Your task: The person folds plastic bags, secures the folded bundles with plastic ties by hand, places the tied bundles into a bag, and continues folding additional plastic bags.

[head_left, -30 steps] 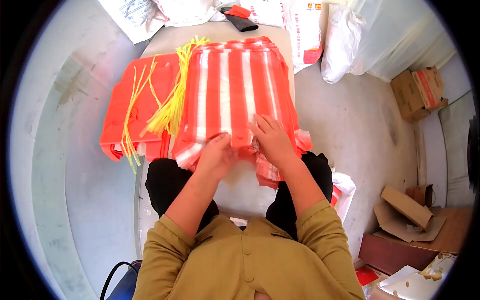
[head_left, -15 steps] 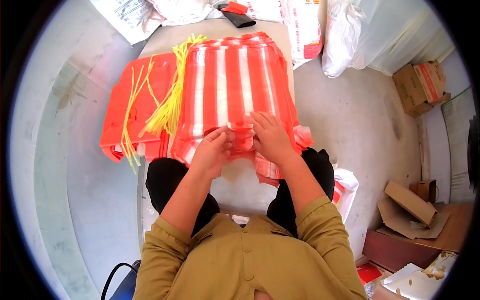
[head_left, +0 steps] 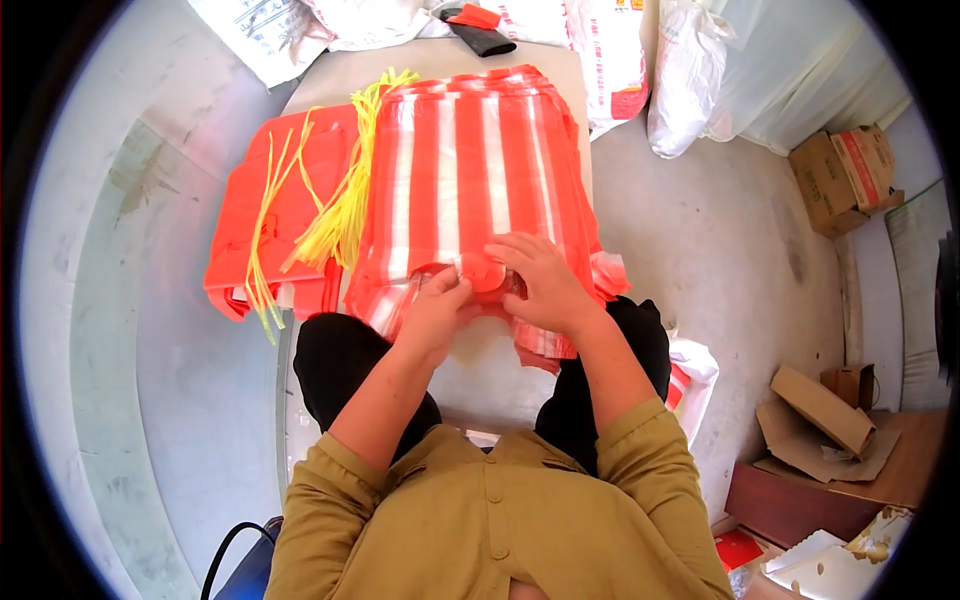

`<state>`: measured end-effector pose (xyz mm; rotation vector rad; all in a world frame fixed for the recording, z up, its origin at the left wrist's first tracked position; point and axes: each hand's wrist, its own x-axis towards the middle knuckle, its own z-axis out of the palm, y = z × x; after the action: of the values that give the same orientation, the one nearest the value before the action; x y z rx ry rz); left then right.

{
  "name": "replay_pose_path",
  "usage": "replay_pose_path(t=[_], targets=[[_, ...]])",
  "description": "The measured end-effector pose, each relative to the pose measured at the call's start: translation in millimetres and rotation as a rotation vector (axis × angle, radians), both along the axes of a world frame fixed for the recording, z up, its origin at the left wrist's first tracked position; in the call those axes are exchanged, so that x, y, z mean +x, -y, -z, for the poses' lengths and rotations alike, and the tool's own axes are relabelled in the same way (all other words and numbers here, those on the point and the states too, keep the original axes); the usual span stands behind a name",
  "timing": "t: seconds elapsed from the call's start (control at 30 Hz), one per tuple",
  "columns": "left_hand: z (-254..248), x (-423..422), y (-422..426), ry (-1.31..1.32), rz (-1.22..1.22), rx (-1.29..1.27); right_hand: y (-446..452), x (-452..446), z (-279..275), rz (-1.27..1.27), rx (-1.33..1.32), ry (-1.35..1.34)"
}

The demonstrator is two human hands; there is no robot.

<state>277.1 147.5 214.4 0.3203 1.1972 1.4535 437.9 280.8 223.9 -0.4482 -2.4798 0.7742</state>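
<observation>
A stack of red-and-white striped plastic bags (head_left: pixel 470 170) lies in front of me, with its cut-out handle end toward my body. At that near edge, my left hand (head_left: pixel 436 312) is closed, its thumb and fingertips pinching the red tab (head_left: pixel 485 275) in the middle of the bags' edge. My right hand (head_left: pixel 545 285) rests on the tab's right side, fingers stretched out over the plastic and thumb apart below. Loose bag corners hang down near my knees.
To the left lie folded red bags (head_left: pixel 265 190), with a bundle of yellow strips (head_left: pixel 350 215) across them. White printed sacks (head_left: pixel 610 60) and a black-and-red object (head_left: pixel 480 32) are at the far end. Cardboard boxes (head_left: pixel 845 180) stand on the right.
My left hand has shifted slightly right onto the tab, its fingers now closer together. My right hand has moved slightly down, and the tab looks flatter.
</observation>
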Motion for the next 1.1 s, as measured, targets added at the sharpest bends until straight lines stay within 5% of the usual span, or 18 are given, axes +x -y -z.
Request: replay_pose_path(t=[0.1, 0.4, 0.7, 1.1], targets=[[5, -1, -1, 0.042, -0.021, -0.021, 4, -1, -10, -0.035, -0.137, -0.068], [6, -3, 3, 0.125, -0.043, -0.003, -12, -16, 15, -0.068, 0.032, -0.075], [5, -1, -7, 0.184, -0.021, -0.038, -14, -14, 24, 0.125, 0.4, -0.001], [25, -1, -16, 0.106, -0.039, -0.088, -20, -9, 22, 0.138, 0.336, 0.092]])
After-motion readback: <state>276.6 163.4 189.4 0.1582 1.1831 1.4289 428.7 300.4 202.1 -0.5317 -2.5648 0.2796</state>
